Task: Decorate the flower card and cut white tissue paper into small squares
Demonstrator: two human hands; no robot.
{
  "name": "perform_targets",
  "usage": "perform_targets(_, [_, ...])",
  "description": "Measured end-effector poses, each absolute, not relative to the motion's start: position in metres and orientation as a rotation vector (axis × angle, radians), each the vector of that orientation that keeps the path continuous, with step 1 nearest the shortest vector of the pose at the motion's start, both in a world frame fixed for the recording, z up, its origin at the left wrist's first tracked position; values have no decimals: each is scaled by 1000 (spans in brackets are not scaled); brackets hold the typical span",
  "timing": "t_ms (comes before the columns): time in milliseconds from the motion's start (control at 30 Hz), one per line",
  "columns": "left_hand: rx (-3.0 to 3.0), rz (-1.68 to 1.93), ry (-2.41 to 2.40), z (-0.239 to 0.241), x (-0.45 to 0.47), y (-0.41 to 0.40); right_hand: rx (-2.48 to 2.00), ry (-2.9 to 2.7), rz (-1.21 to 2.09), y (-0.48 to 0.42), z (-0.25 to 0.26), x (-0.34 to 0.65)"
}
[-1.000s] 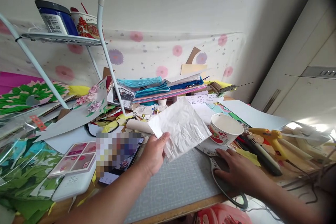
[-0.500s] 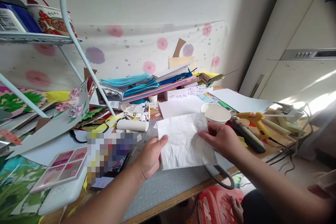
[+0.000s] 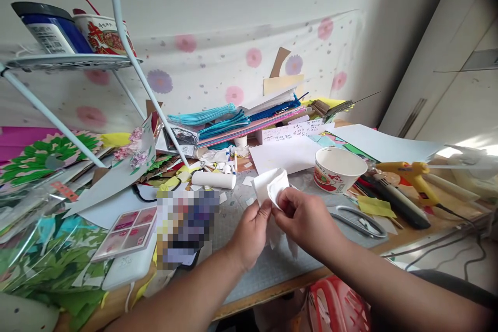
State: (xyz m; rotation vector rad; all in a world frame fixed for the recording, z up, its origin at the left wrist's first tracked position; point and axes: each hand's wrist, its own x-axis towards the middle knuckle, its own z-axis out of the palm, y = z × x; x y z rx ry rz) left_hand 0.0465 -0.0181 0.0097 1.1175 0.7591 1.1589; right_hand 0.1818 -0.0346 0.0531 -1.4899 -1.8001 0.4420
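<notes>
A crinkled white tissue, folded over on itself, is held up above the grey cutting mat. My left hand pinches its lower left edge between thumb and fingers. On the other side my right hand grips the folded part, its fingers closed close to my left thumb. A loose end of the tissue hangs below my hands. Just right of my right hand lies a grey loop that looks like a scissors handle, and behind it stands a white paper bowl with red print.
A white paper roll lies among scraps at centre left. On the right are a yellow glue gun with a cord and a dark tool. Blue pipe cleaners are piled behind. A metal rack rises at the left.
The tissue was spread out flat between my hands and is now folded smaller. My hands have come together. The view has shifted, showing more of the bowl and the grey loop.
</notes>
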Motion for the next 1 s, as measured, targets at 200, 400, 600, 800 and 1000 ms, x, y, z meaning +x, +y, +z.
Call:
perform_targets(200, [1139, 1130, 637, 7, 45, -17, -1414, -1689, 644, -30, 52, 176])
perform_targets(400, [1046, 1071, 551, 16, 48, -20, -1289, -1712, 760, -36, 54, 176])
perform_targets(600, [870, 1135, 614, 22, 51, -17, -1136, -1753, 700, -39, 46, 188])
perform_targets(800, [859, 1154, 597, 23, 49, -15, -1207, -1385, 741, -28, 42, 210])
perform_targets(1000, [1069, 1124, 585, 20, 44, -17, -1125, -1354, 1145, -26, 36, 202])
